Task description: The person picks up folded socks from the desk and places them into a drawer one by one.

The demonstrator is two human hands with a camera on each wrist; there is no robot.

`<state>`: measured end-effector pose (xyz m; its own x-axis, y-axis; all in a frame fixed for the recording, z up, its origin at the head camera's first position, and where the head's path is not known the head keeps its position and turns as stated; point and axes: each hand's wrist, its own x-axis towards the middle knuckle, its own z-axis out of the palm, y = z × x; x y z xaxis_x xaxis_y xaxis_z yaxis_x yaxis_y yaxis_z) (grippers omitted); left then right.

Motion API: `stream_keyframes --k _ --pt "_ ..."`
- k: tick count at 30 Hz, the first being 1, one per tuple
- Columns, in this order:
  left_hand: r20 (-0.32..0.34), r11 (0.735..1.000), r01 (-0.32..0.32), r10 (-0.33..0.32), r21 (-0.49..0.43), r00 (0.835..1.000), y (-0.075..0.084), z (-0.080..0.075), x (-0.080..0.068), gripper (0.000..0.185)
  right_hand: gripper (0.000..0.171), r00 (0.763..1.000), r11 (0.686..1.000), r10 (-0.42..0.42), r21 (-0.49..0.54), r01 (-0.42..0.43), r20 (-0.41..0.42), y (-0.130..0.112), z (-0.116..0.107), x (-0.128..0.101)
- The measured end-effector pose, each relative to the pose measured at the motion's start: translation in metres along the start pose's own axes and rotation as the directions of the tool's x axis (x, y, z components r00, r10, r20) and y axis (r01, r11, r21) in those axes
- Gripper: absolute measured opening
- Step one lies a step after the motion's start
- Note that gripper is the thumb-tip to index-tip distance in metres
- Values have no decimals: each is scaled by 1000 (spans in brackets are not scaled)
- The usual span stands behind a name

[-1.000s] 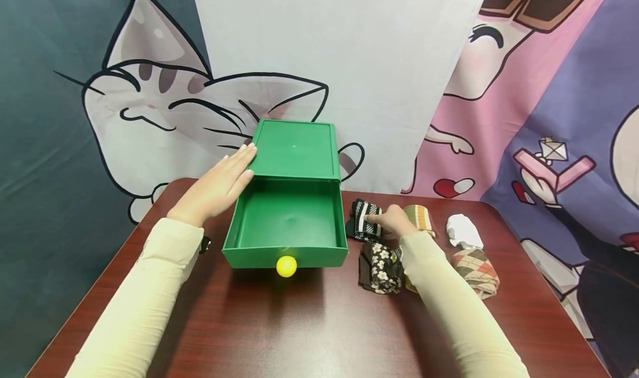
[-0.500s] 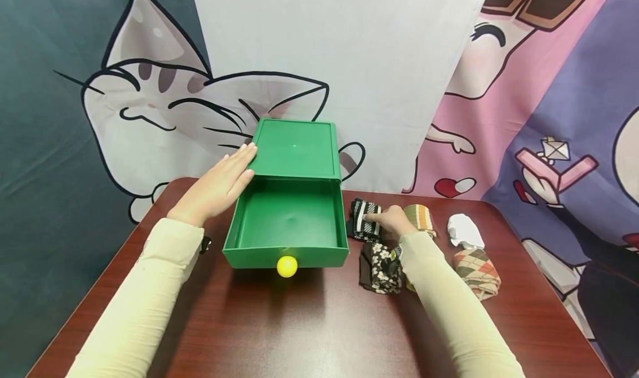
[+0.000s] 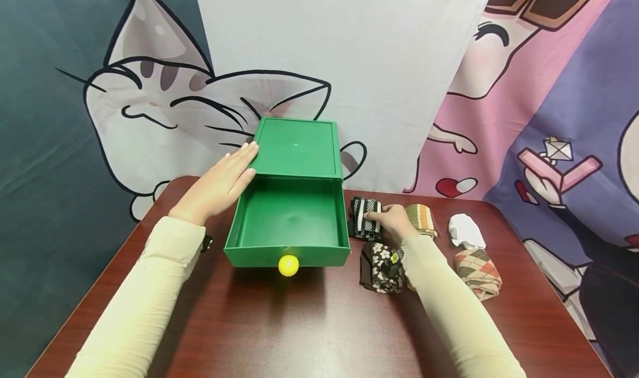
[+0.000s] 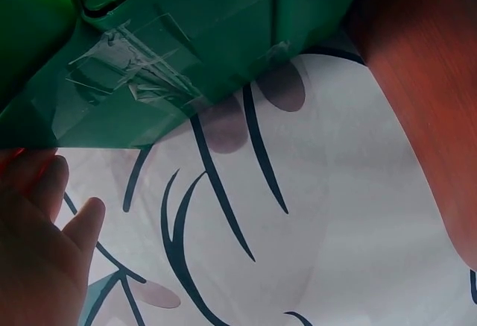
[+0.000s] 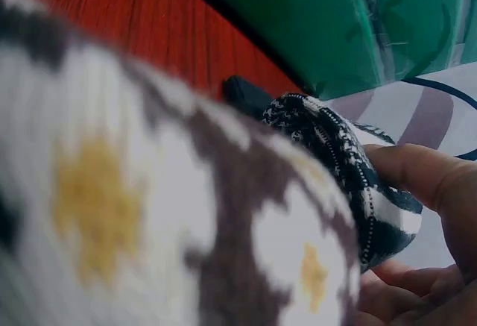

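Striped sock in rt hand

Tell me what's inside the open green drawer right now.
Nothing shows inside the green drawer: its bare green floor is visible from the head view. The back part, under the cabinet top, is covered. The left hand rests against the cabinet's side; the right hand holds a black-and-white sock beside it.

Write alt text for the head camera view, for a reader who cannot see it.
A person's right hand takes hold of a black-and-white rolled sock beside an open green drawer box on a dark wooden table. The left hand rests flat against the box's left side; four more rolled socks lie to the right.
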<state>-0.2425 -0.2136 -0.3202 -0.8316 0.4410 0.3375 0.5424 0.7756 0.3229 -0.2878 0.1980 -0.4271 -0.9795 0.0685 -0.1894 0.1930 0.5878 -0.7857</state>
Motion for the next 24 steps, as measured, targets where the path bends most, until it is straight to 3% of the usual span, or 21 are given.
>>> stream_keyframes --k 6,15,21,24 --pt "2 1000 -5 5 8 1000 2 -1 1 57 41 1000 1000 -12 -27 12 3 -5 -8 -6" --pt "23 999 5 -7 52 1000 0 -2 0 58 35 999 995 -16 95 19 -37 -18 -21 -17" --pt "31 998 10 -12 58 999 1 -2 0 59 30 1000 966 0 259 7 -26 -29 -30 -29" --pt "34 998 13 -15 55 999 2 -3 0 59 33 1000 933 8 360 -9 4 -36 -35 -37"
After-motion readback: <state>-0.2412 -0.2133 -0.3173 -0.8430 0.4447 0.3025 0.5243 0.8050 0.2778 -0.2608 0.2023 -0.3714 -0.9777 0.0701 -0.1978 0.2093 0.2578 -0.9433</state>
